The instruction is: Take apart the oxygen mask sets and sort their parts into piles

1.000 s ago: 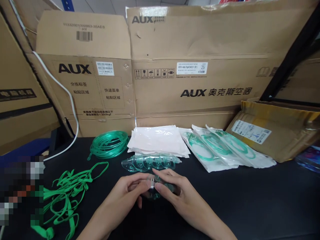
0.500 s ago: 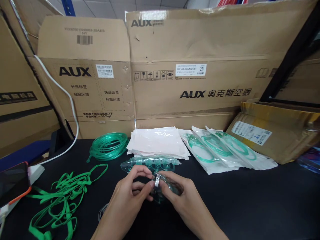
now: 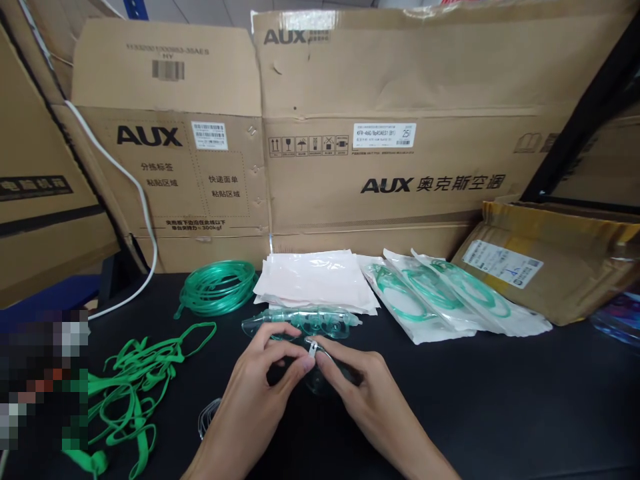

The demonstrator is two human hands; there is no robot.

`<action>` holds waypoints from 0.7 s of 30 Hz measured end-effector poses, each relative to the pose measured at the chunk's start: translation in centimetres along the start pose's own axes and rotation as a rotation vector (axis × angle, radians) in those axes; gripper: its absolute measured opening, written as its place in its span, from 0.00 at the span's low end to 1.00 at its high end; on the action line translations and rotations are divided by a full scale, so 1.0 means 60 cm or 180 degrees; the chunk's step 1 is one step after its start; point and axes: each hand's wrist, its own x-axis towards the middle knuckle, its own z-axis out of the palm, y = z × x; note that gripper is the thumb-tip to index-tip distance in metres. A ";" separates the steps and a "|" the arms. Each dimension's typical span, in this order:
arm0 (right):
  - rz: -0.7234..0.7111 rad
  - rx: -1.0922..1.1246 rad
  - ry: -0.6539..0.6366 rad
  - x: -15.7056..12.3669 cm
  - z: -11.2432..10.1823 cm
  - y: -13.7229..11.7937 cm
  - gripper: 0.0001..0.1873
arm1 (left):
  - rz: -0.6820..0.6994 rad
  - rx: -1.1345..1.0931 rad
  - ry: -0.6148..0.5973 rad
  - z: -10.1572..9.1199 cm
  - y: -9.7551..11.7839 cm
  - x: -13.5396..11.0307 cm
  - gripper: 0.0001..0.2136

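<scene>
My right hand (image 3: pixel 357 377) is closed round a clear green oxygen mask (image 3: pixel 320 383), its fingers covering much of the mask. At the mask's upper edge is a small metal nose clip (image 3: pixel 313 349). My left hand (image 3: pixel 273 370) pinches this clip between thumb and fingers, right beside my right thumb. Whether the clip is fixed to the mask I cannot tell. Just beyond the hands lies a row of nested clear green masks (image 3: pixel 323 323). Partly hidden by my left forearm is a small bunch of thin metal strips (image 3: pixel 207 415).
Green elastic straps (image 3: pixel 133 393) lie tangled at left, behind a pixelated patch. Farther back are coiled green tubing (image 3: pixel 217 290), white packets (image 3: pixel 315 277) and bagged tubing sets (image 3: pixel 435 300). A cardboard box (image 3: pixel 555 267) stands right; large cardboard panels (image 3: pixel 320 173) close off the back.
My left fingers have shifted on the metal clip, which now stands more upright and shows its end. The mask is more hidden between my hands. The view has tilted slightly.
</scene>
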 end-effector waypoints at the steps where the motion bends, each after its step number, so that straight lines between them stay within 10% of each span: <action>1: -0.0076 -0.0069 -0.0023 0.001 0.000 0.001 0.17 | -0.0008 0.0002 0.0036 0.000 0.000 -0.001 0.10; 21: -0.0668 -0.0518 0.0262 0.000 0.009 0.004 0.18 | 0.0314 0.0047 0.0178 0.004 0.004 -0.006 0.07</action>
